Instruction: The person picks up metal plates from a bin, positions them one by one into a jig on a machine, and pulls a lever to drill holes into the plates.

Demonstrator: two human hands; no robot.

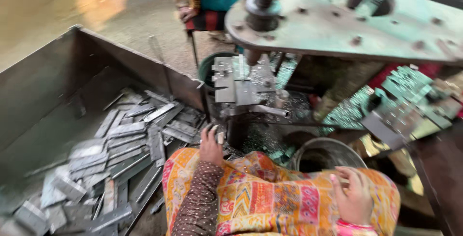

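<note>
The left hand is reaching forward from the lap, its grip closing on a small metal piece just in front of the drill press stand. The right hand is resting on the patterned cloth over the knee, fingers loosely curled and holding nothing, just beside the round steel bowl. Flat metal hinge plates are lying heaped in the large sheet-metal bin, near its right wall. Another person's hand is showing beyond the bin's far corner.
</note>
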